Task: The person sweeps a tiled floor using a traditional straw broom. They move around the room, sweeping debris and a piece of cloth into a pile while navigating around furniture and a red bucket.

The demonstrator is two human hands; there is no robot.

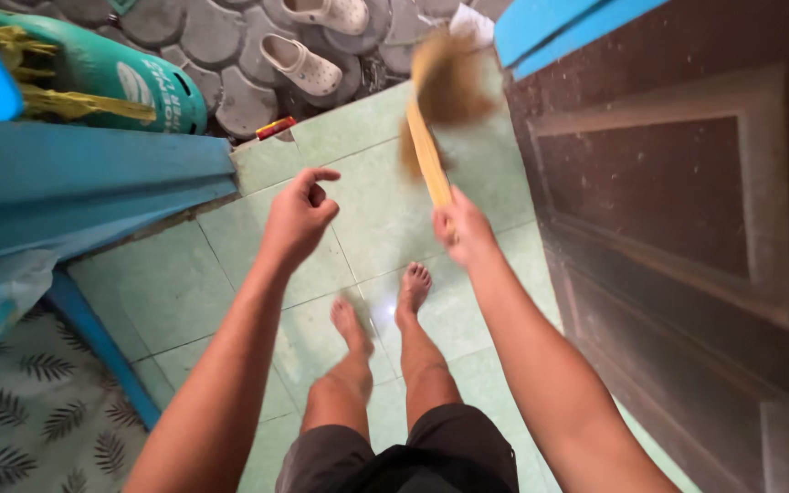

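Note:
My right hand (461,228) grips the yellow handle of a short straw broom (440,105). The broom's brown bristle head is blurred and raised above the pale green tiled floor (376,228) near the doorway. My left hand (301,215) hangs in the air to the left of it, fingers loosely curled, holding nothing. My bare feet stand on the tiles below both hands.
A dark brown panelled door (687,210) stands open on the right. A blue door frame (93,183) is on the left. Outside on grey paving lie white clogs (301,62) and a green gas cylinder (102,78). A leaf-patterned mat (38,420) lies at bottom left.

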